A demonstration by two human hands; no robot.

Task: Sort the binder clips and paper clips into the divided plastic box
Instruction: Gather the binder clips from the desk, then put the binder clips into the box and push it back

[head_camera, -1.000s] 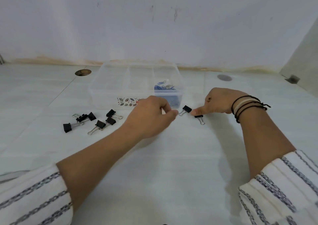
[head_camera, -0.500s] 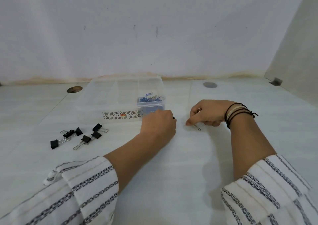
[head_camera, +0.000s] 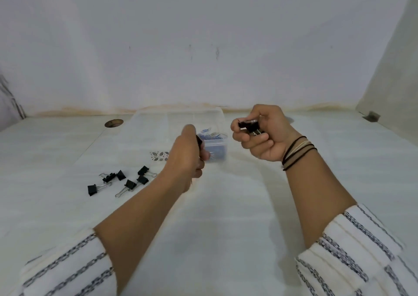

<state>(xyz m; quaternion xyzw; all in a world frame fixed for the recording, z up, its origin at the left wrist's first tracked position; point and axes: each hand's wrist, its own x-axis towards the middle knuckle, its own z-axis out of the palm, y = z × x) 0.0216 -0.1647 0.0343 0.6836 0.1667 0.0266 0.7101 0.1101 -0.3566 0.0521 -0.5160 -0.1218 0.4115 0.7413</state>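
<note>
The right hand (head_camera: 260, 135) pinches a black metal binder clip (head_camera: 250, 126); the left hand (head_camera: 187, 157) seemingly grips another black clip (head_camera: 199, 141) before the clear divided plastic box (head_camera: 181, 123).

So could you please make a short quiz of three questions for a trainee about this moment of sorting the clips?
1. True or false: the right hand holds a black binder clip.
2. Which compartment of the plastic box holds the blue paper clips?
A. the left one
B. the middle one
C. the right one
3. Fill in: the loose binder clips on the table lie to the ____ of the left hand.

Key
1. True; it is pinched in the curled fingers, raised off the table.
2. C.
3. Left. The left hand also grips something dark, probably another clip, mostly hidden.
</note>
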